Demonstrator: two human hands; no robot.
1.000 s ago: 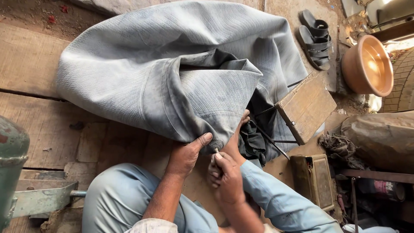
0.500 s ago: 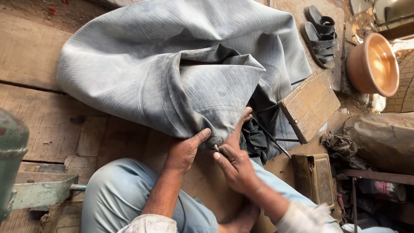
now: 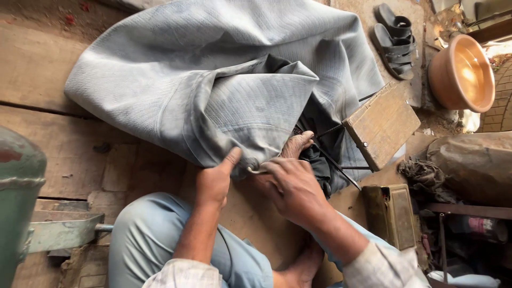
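Two bare hands meet at the near edge of a big, crumpled sheet of grey ribbed rubbery material (image 3: 224, 90) that lies spread over the worn wooden plank floor (image 3: 48, 144). The left hand (image 3: 214, 181) is clenched on the sheet's folded lower hem, thumb pressed up against the fold. The right hand (image 3: 290, 186) is closed just beside it, fingers curled over the same hem; whether it also pinches a small tool there cannot be told. A bare foot (image 3: 296, 144) rests on the material right behind the hands.

To the right, a small brown wooden block (image 3: 381, 125) sits tilted against the sheet's edge, with thin dark metal rods (image 3: 336, 162) beneath it. A rusty olive metal box (image 3: 392, 213) stands close by the right forearm. Left of the hands the planks lie open as far as a green metal post (image 3: 18, 197). Dark sandals (image 3: 394, 34) and a copper-coloured round bowl (image 3: 461, 72) sit well apart.
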